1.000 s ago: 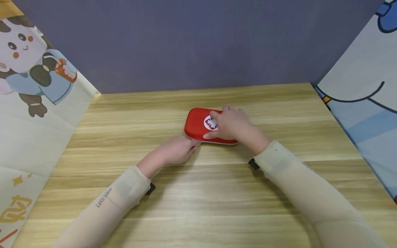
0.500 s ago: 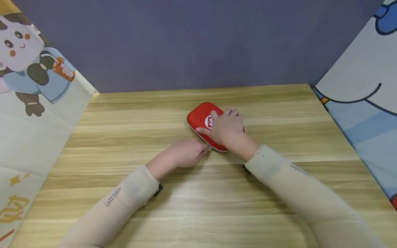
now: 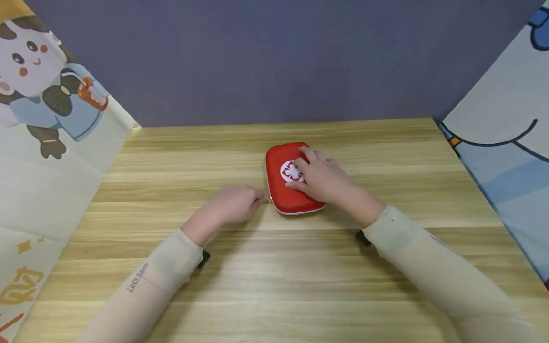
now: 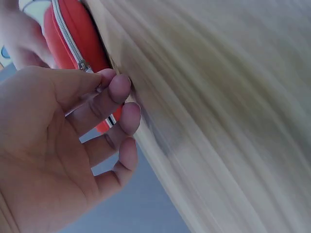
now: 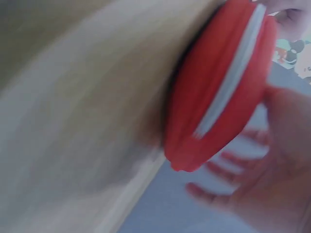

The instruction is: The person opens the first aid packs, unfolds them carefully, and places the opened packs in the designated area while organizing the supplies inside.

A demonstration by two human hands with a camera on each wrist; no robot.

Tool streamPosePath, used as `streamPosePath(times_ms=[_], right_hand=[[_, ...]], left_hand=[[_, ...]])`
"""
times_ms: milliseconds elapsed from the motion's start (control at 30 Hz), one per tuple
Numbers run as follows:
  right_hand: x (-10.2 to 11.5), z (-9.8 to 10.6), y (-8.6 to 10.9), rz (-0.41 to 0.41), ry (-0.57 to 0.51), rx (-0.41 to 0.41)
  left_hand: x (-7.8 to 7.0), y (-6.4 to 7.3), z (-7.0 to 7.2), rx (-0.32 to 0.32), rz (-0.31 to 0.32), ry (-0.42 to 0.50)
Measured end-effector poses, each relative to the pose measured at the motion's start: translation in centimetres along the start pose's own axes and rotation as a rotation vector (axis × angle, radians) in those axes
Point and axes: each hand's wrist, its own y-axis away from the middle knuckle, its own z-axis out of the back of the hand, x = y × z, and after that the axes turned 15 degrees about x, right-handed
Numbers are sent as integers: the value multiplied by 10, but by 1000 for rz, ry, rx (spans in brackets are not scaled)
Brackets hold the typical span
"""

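A red zippered case with a white round emblem lies on the table, its long side running roughly front to back. At its near left corner my left hand pinches the small metal zipper pull between thumb and index finger. The left wrist view shows the slider right at those fingertips, with the other fingers loosely bent. My right hand rests over the case's right side, fingers spread and thumb beside the emblem. In the right wrist view, the zipper band runs along the case's side.
A wood-grain table carries the case. Behind it rises a dark blue-grey panel. Cartoon-printed panels stand on the left and right sides.
The case has turned clockwise, so its former front edge now faces left. My left hand went right, then back left, pinching the zipper pull along that edge. My right hand stayed on top.
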Motion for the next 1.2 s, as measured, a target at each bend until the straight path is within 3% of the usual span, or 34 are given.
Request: streamPosePath(times_ms=[100, 200, 367, 900, 1200], right_hand=[[-6, -4, 4, 142, 0, 2], [-7, -5, 7, 192, -23, 59], [-2, -6, 8, 185, -42, 110], [-16, -5, -15, 207, -18, 104], [-11, -3, -21, 186, -18, 100]], left_hand=[[9, 2, 1, -6, 38, 11], [16, 4, 1, -9, 61, 30], [18, 10, 0, -7, 45, 49], [5, 16, -6, -31, -76, 81], [4, 18, -10, 6, -150, 156]])
